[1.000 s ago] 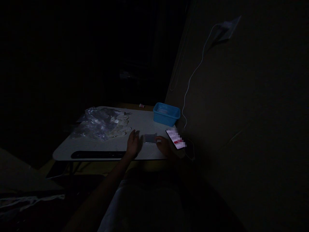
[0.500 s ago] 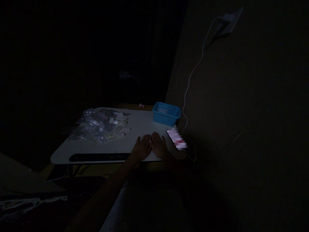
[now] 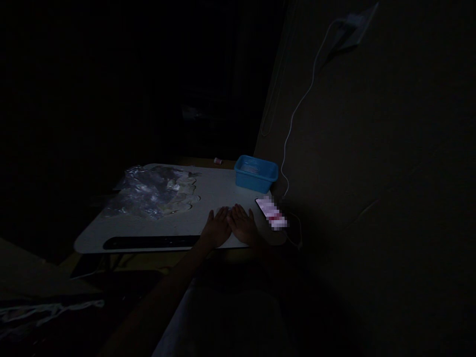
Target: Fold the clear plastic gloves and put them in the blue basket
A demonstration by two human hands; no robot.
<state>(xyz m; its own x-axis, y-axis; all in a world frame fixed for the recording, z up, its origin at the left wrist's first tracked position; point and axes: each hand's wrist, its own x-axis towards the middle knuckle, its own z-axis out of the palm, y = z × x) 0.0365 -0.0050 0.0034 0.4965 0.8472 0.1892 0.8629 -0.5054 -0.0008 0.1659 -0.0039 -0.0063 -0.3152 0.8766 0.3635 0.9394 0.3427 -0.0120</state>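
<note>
Both hands rest side by side near the front edge of a white table point(image 3: 148, 228), in dim light. My left hand point(image 3: 216, 229) lies palm down with its fingers stretched forward. Beside it, my right hand point(image 3: 242, 226) is also palm down and flat, the two touching or nearly so at their inner sides. Something small and pale shows by the fingertips, too dark to make out. To the right of my right hand lies a phone point(image 3: 271, 213) with a lit, blurred screen. A blue plastic basin point(image 3: 255, 182) stands beyond the hands.
Crumpled clear plastic point(image 3: 148, 191) covers the table's left part, with pale flat pieces point(image 3: 188, 193) at its right side. A small pink and white object point(image 3: 217, 161) sits behind the table. A white cable point(image 3: 292, 121) runs down the right wall from a socket point(image 3: 357, 27).
The view has shifted slightly. Both hands remain flat on the table, their fingertips a little further apart than before.
</note>
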